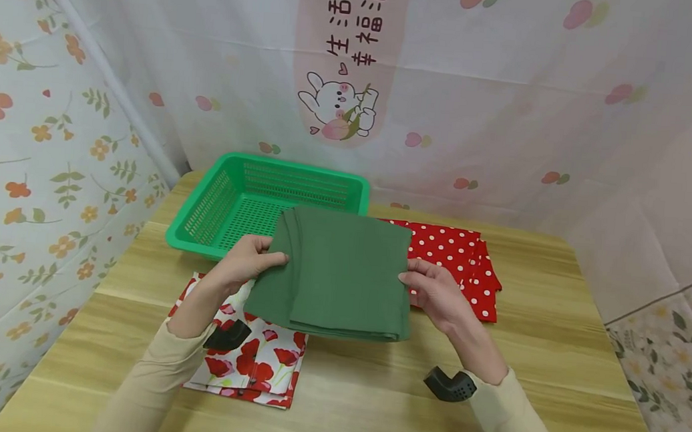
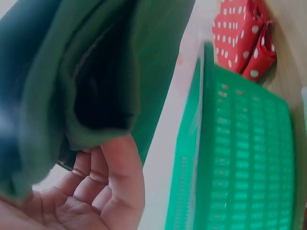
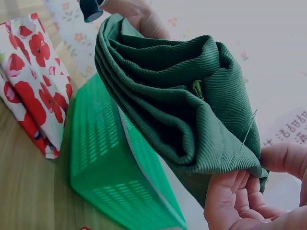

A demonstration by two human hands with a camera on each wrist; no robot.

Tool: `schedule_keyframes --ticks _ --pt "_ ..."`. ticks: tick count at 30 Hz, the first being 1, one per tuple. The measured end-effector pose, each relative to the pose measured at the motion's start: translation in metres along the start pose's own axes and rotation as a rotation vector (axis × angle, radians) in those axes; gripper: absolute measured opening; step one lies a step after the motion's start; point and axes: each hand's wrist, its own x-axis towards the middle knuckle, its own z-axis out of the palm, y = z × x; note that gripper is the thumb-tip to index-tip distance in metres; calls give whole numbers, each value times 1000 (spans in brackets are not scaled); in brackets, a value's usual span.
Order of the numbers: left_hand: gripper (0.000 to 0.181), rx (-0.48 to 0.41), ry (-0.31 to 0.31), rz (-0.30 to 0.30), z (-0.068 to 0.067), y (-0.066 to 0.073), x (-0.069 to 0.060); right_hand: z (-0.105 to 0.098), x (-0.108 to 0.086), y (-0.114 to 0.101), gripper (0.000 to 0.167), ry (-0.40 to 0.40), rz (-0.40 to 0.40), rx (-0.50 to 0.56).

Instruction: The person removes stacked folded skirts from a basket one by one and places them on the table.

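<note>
Both hands hold a folded dark green cloth [image 1: 351, 270] in the air above the table, one at each side edge. My left hand [image 1: 245, 264] pinches its left edge, thumb on top. On the opposite edge my right hand [image 1: 436, 292] does the same. Seen from the right wrist, the green cloth [image 3: 158, 91] has several ribbed layers and a loose thread, with the right hand's fingers [image 3: 230, 199] curled under one corner. In the left wrist view the left hand's fingers [image 2: 120, 177] reach beneath the folds.
A green plastic basket [image 1: 202, 209] stands behind the cloth at the back left. A folded poppy-print cloth [image 1: 251, 363] lies at the front left, partly hidden. Red polka-dot cloth [image 1: 449, 250] lies at the right on the wooden table [image 1: 532, 309]. Printed curtains [image 1: 479, 118] hang behind.
</note>
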Motion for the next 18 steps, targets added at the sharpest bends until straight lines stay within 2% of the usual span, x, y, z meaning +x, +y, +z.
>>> schedule_keyframes --ticks 4,7,15,18 --pt "12 41 -8 10 13 -3 -3 -9 -13 5 11 -4 -4 14" --pt "11 24 -16 4 24 -6 -5 -15 -21 9 12 -17 -15 14" --pt "13 -8 -67 39 48 -16 -11 -28 -45 22 16 -67 -61 35" --pt "12 -15 -75 37 59 -19 -15 -33 -54 28 17 -61 -57 44"
